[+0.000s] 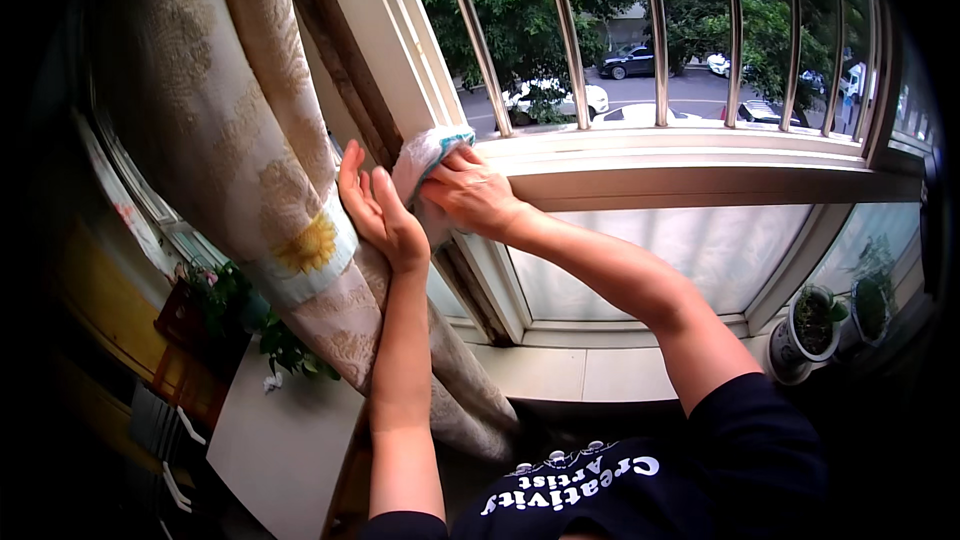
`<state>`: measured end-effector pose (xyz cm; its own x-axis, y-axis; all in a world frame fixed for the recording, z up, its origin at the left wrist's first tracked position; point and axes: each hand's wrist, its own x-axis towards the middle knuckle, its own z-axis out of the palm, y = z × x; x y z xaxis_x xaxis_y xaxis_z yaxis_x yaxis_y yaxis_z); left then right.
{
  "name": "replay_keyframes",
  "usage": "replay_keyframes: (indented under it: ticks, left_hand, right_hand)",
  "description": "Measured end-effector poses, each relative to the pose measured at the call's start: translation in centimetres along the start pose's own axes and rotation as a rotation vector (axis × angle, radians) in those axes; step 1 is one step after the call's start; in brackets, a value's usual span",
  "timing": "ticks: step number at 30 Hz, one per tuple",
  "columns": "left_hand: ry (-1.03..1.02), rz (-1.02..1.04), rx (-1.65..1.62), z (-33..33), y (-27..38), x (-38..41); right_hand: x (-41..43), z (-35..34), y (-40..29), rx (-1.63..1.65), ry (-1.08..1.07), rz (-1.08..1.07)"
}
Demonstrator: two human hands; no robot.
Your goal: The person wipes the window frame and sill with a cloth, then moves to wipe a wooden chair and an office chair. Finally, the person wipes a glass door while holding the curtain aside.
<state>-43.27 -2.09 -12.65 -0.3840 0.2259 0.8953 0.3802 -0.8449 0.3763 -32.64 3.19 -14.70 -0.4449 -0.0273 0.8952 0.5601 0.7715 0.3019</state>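
Observation:
My right hand [476, 195] presses a white cloth with a teal edge [429, 154] against the lower corner of the window frame [390, 52]. Part of the cloth hangs below the fingers. Just to the left, my left hand [386, 217] is raised with its fingers apart, its palm turned partly toward the cloth. Its back and wrist rest against or very close to a patterned beige curtain [255, 165], which is gathered by a pale tieback with a yellow flower [307, 244]. The left hand holds nothing that I can see.
Metal bars [566, 37] stand outside the window above the sill [675, 150]. Potted plants [806, 334] sit on the tiled ledge [555, 371] at right. At lower left are a pale tabletop [289, 435], leafy plants [292, 352] and a chair [161, 420].

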Motion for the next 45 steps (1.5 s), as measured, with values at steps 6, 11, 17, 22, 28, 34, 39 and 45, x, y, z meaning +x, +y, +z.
replay_keyframes:
  ticks: [6,11,17,22,28,34,39,45]
  left_hand:
    - [-0.016,0.131,0.105,-0.2,-1.1,0.6]
    - [-0.165,0.322,0.263,3.3,-2.4,1.5]
    - [-0.223,0.476,0.358,4.8,-5.3,1.1]
    - [-0.239,0.491,0.344,4.5,-5.3,1.0]
    - [-0.246,0.474,0.370,3.7,-6.2,0.9]
    - [-0.227,0.407,0.255,4.2,-6.1,1.1]
    - [-0.229,0.465,0.245,4.9,-5.9,1.1]
    - [-0.210,0.481,0.285,4.6,-5.7,1.0]
  right_hand:
    - [14.0,-0.1,5.2,-0.065,0.340,0.044]
    - [29.1,-2.5,12.1,0.145,0.723,0.260]
    - [33.2,-4.1,16.3,0.938,0.437,0.461]
    - [29.9,-2.9,16.8,1.406,0.352,0.522]
    - [17.8,-2.1,11.5,0.948,0.156,0.575]
    - [4.4,-3.2,6.4,0.668,-0.609,0.694]
    - [4.4,-4.1,8.7,1.163,-0.247,0.992]
    - [2.6,0.4,8.5,0.837,-0.763,0.599]
